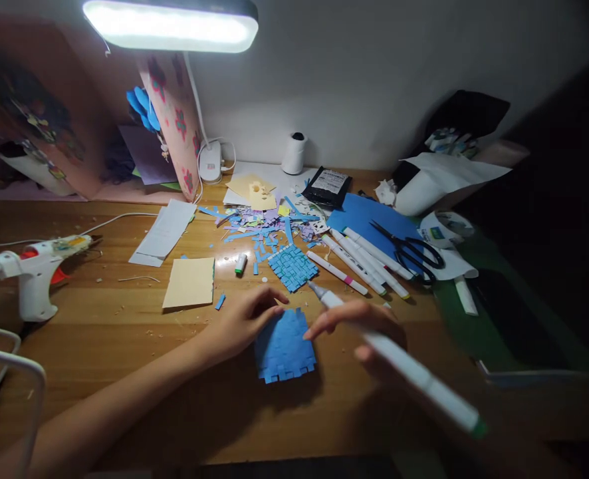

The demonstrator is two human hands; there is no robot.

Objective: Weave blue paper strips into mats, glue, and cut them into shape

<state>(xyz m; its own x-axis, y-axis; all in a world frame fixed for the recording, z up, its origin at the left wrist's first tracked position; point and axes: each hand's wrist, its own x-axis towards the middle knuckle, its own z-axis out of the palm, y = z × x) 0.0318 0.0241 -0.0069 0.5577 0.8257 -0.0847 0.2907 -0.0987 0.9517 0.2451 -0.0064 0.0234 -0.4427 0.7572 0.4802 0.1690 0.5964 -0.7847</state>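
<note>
A woven blue paper piece (pixel 285 346) with notched edges lies on the wooden table in front of me. My left hand (pixel 254 316) is at its upper left corner, thumb on the paper and fingers curled. Held in my right hand (pixel 369 329) is a white marker (pixel 419 379) with a green end, its uncapped tip pointing up and left. One finger of that hand reaches to the paper's right edge. Just beyond lies a second woven piece (pixel 293 267) with green marks. A small green-ended cap (pixel 241 264) rests to its left.
Several markers (pixel 359 263), black scissors (pixel 407 251) and a blue sheet (pixel 364 219) lie at the right. Paper scraps (pixel 269 223) are heaped at the back. A glue gun (pixel 35 273) stands far left, near a cream card (pixel 189 283). A lamp (pixel 169 25) hangs above.
</note>
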